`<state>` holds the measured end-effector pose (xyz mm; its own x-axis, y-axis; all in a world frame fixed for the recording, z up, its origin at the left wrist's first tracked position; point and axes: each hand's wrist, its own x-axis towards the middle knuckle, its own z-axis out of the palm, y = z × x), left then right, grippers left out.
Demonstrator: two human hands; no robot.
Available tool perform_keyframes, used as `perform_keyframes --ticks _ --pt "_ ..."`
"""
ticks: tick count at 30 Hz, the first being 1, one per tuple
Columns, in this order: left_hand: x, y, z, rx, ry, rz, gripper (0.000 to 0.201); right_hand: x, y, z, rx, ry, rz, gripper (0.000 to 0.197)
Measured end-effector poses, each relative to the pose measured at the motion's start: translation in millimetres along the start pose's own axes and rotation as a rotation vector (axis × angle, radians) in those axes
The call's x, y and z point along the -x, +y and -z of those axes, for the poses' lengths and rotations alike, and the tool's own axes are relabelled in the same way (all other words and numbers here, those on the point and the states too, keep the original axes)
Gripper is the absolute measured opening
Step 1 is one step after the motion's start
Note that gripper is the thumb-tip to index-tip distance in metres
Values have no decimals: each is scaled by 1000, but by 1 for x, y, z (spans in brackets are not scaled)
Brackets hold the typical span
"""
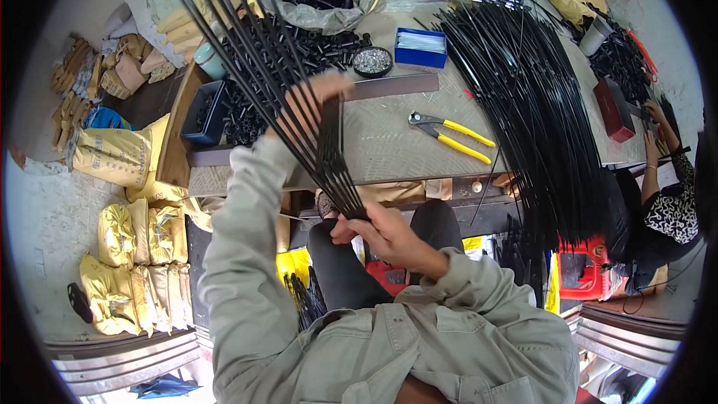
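Right hand (378,230), left hand (318,101), gripping black rods (299,116)

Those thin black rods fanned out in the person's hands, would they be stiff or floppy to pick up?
Probably fairly stiff: the black rods run straight beyond the left hand. Likely light and slippery, since the right hand pinches the lower ends together.

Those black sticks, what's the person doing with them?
A seated person holds a bundle of thin black rods fanned out over the edge of a workbench. The left hand grips the rods partway up, and the right hand pinches their lower ends together. On the bench lie yellow-handled pliers, a big pile of more black rods, a small blue box and heaps of short black tubes.
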<state>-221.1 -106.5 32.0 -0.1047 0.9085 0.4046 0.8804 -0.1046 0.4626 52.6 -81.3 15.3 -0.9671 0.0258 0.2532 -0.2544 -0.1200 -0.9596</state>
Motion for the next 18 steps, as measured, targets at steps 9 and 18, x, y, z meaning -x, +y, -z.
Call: perform_keyframes --ticks 9,18 --pt "48 14 12 -325 -223 38 91 14 129 9 -134 226 -99 21" --pt "78 65 -47 -313 -207 9 87 13 167 26 173 137 -39 26"
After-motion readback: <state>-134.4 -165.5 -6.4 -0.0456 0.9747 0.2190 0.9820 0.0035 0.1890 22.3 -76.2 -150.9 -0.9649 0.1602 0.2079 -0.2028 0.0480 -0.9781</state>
